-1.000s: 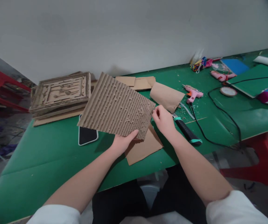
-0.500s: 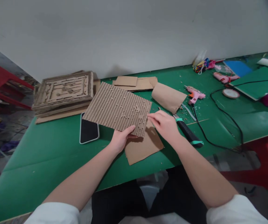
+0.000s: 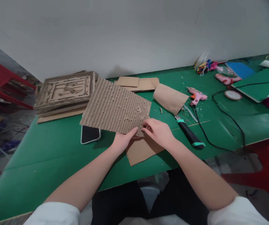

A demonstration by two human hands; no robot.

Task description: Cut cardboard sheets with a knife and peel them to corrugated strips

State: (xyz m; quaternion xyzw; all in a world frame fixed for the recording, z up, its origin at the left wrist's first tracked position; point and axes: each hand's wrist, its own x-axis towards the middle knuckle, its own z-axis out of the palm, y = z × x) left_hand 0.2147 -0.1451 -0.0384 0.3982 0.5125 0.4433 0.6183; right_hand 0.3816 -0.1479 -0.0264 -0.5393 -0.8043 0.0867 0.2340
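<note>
A sheet of corrugated cardboard [image 3: 115, 107] with bare ridges and small torn paper bits is tilted up above the table. My left hand [image 3: 124, 140] grips its lower edge, thumb on the ridged face and fingers beneath. At the sheet's right corner my right hand [image 3: 159, 132] is closed, its thumb and fingertips pinched against the ridges. Whatever sits in that pinch is too small to make out. Under both hands lies a flat piece of brown cardboard [image 3: 144, 151]. A phone [image 3: 90, 134] lies partly covered by the sheet's left corner.
At the left stands a stack of layered cardboard panels [image 3: 65, 90]. A curled brown paper piece [image 3: 170, 97], a utility knife [image 3: 190, 133] and a pink glue gun [image 3: 197, 96] with a black cord lie to the right. Behind the table [image 3: 55, 159] rises a wall.
My right hand has moved down and left along the sheet's right side to its lower corner. The sheet has turned slightly, and a small scrap now shows on the table to its right.
</note>
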